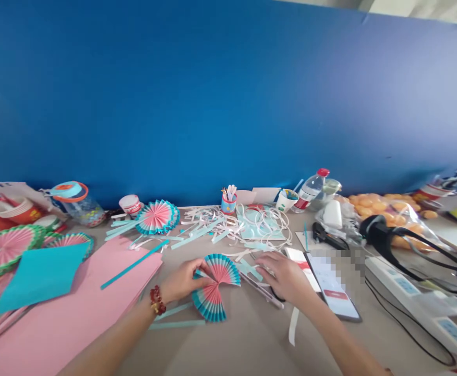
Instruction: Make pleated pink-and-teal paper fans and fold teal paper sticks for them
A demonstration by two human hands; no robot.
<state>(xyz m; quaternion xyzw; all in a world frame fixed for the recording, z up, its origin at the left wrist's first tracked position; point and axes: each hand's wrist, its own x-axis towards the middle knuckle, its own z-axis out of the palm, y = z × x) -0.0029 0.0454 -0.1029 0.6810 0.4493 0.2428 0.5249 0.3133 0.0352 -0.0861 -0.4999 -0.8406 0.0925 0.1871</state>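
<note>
My left hand [191,279], with a red bead bracelet at the wrist, pinches a pleated paper fan [213,300] at its left side. The fan is pink in the centre with pale and teal bands at the edge, and its folds are partly spread with a gap at the right. My right hand [285,274] reaches low over the table among pale paper strips [252,269], thumb and fingers apart. Just beside it lies a long, thin, pinkish-silver object [262,290] whose kind I cannot make out. A phone [334,292] lies right of that hand.
Pink paper sheets [75,303] and a teal sheet [43,271] cover the left. A finished paper rosette [158,216], heaped paper scraps [213,224], a pen cup [229,202] and a water bottle [310,190] stand towards the blue panel [213,104]. A power strip [420,303] is at right.
</note>
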